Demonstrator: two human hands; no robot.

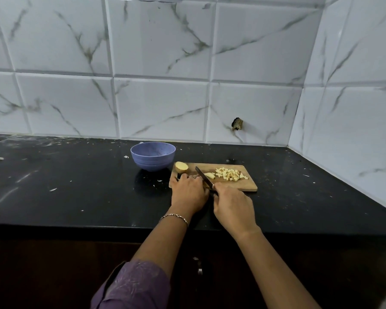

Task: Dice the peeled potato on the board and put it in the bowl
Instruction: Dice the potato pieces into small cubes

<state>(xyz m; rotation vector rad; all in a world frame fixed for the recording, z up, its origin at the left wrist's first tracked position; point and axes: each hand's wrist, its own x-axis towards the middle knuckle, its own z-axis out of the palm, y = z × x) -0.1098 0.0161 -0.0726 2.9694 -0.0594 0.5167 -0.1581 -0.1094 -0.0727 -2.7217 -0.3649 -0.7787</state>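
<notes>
The right hand (232,206) is clamped on the handle of the knife (201,173), and its blade slants across the middle of the board (246,187). The left hand (188,192) lies on the board's left end with its fingertips by the blade. I cannot tell whether it pins anything under them.

An uncut potato half (181,167) sits at the board's far left corner. A few strips (210,175) lie just right of the blade, and the dice (231,173) are heaped toward the board's right end. The bowl (153,156) stands just off the far left corner, with nothing in it that I can see.

I reckon the potato is firm but wet and slick, so the half should sit cut face down, held by curled fingertips on its domed back. The dice are light and would go best scooped up.
</notes>
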